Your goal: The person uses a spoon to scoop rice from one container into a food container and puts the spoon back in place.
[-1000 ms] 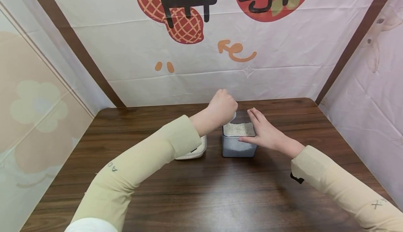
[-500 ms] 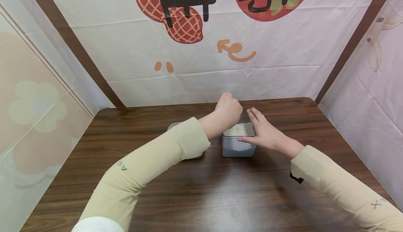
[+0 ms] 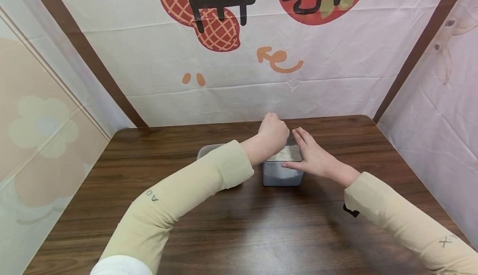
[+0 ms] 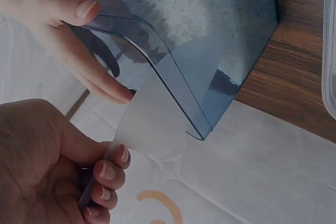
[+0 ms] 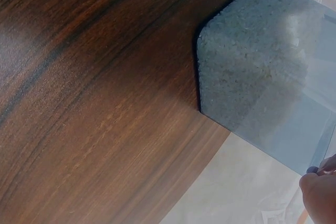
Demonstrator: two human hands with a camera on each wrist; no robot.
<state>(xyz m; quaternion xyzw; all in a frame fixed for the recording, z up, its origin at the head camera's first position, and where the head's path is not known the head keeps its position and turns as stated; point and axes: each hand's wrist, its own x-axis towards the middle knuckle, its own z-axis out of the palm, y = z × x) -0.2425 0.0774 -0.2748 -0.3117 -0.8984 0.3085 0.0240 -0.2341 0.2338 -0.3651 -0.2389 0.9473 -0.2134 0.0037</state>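
A bluish see-through box [image 3: 282,176] holds white rice [image 3: 284,154]. My left hand [image 3: 274,134] is above the box's far left side, its fingers curled round the handle of a translucent white scoop [image 4: 144,121]. The scoop's broad end reaches past the rim into the box, as the left wrist view shows; in the head view the hand hides it. My right hand [image 3: 317,159] is at the box's right side with fingers spread. Its thumb [image 4: 84,10] lies against the rim, and the other fingers lie along the far side.
To the left, a clear plastic container [image 3: 206,149] is mostly hidden by the left sleeve [image 3: 201,171]. Both stand on a dark wooden table [image 3: 261,229]. A printed white cloth [image 3: 239,96] hangs behind the table's back edge.
My left hand has moved right and slightly nearer over the box, and the scoop's white edge has gone out of sight in the head view. My right hand stays in place.
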